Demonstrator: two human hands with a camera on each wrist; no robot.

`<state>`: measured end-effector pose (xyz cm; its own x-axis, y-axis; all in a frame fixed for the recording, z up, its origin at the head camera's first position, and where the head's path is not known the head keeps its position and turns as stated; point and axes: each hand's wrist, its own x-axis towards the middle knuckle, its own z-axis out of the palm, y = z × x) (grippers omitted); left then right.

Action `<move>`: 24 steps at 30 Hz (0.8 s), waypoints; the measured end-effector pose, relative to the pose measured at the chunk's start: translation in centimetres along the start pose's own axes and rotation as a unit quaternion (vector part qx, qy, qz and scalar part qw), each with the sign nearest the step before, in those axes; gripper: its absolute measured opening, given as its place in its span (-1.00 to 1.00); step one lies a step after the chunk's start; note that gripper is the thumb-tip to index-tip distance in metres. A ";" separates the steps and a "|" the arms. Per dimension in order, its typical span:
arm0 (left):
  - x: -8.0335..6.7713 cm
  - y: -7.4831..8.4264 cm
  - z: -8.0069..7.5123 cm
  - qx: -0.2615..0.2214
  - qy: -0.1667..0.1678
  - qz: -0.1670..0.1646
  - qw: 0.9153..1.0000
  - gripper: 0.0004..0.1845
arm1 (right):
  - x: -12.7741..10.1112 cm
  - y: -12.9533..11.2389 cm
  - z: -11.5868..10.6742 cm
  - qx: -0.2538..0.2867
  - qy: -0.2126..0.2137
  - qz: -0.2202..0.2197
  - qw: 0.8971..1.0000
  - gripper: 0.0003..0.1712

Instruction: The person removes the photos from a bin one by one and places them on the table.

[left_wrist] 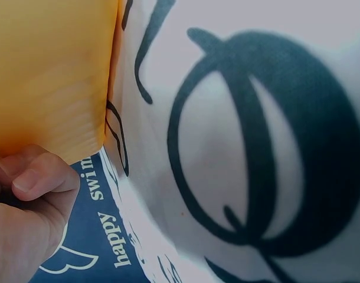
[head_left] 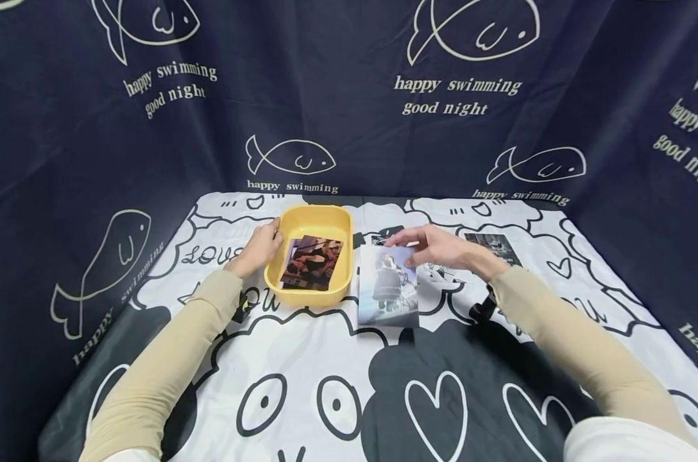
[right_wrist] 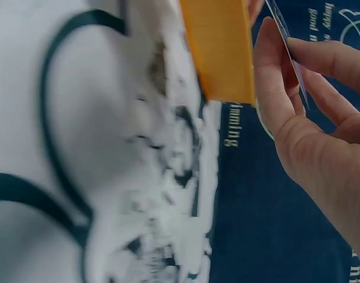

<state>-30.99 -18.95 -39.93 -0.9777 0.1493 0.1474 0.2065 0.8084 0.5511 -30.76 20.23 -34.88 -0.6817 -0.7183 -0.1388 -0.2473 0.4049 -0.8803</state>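
Head view, from the left: the near-left rim of a yellow tub (head_left: 308, 298) is gripped by the left hand (head_left: 261, 247), its fingers curled against the wall, as is also shown in the left wrist view. Inside the tub, a dark reddish photo (head_left: 313, 263) is laid over another sheet, mostly covered. Just right of the tub, a pale bluish photo (head_left: 387, 292) is held above the patterned cloth (head_left: 303, 359) by the right hand (head_left: 441, 247); its edge is seen pinched between thumb and fingers in the right wrist view. Farther right, a dark picture (head_left: 493, 244) is partly hidden by the right arm.
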 end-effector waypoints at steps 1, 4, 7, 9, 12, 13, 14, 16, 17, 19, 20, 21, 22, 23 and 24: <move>0.0 0.0 0.0 0.001 -0.001 -0.001 1.000 -0.42 | -0.3 0.3 0.4 0.003 -0.004 -0.001 1.000 -0.36; 0.0 0.0 0.0 -0.002 -0.002 -0.005 1.000 -0.42 | -1.1 1.2 1.5 -0.002 -0.007 -0.006 1.000 -0.36; 0.0 0.0 0.1 -0.003 -0.001 -0.007 1.000 -0.41 | -1.9 1.9 2.6 0.009 -0.016 -0.007 1.000 -0.36; 0.0 0.0 0.2 -0.004 0.001 -0.005 1.000 -0.42 | -2.3 2.4 3.3 0.009 -0.022 0.000 1.000 -0.37; 0.0 0.1 0.1 -0.007 -0.001 -0.003 1.000 -0.42 | -2.8 3.0 4.2 0.015 -0.031 0.006 0.999 -0.37; 0.0 0.2 0.0 -0.008 0.000 -0.002 1.000 -0.43 | -2.9 3.2 4.4 0.011 -0.030 0.007 0.999 -0.38; 0.0 0.2 0.0 -0.011 0.000 -0.001 1.000 -0.44 | -3.0 3.3 4.5 0.008 -0.026 0.010 1.000 -0.38; 0.0 0.3 -0.2 -0.013 0.000 0.000 1.000 -0.44 | -3.0 3.5 4.6 0.002 -0.019 0.011 1.000 -0.38; 0.0 0.3 -0.2 -0.013 0.001 0.001 1.000 -0.45 | -3.1 3.6 4.7 -0.002 -0.017 0.013 1.000 -0.39; 0.0 0.3 -0.2 -0.011 0.001 0.001 1.000 -0.44 | -3.1 3.8 4.7 -0.012 -0.015 0.018 1.000 -0.40; 0.0 0.3 -0.2 -0.010 0.000 0.000 1.000 -0.44 | -3.2 3.8 4.7 -0.015 -0.016 0.018 1.000 -0.41; 0.0 0.3 -0.2 -0.008 -0.001 -0.002 1.000 -0.42 | -3.2 3.8 4.7 -0.016 -0.018 0.021 0.999 -0.41; 0.0 0.3 -0.2 -0.007 -0.002 -0.003 1.000 -0.42 | -3.3 3.9 4.8 -0.020 -0.021 0.022 0.999 -0.42; 0.0 0.3 -0.1 -0.005 -0.003 -0.003 1.000 -0.41 | -3.3 3.9 4.8 -0.023 -0.023 0.021 0.999 -0.42; 0.0 0.3 -0.1 -0.004 -0.003 -0.003 1.000 -0.41 | -3.3 4.0 4.9 -0.027 -0.025 0.018 0.999 -0.43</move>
<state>-30.92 -18.79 -39.67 -0.9793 0.1474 0.1390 0.2005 0.8046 0.5589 -26.09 21.44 -40.13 -0.6566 -0.7291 -0.1930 -0.2609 0.4597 -0.8489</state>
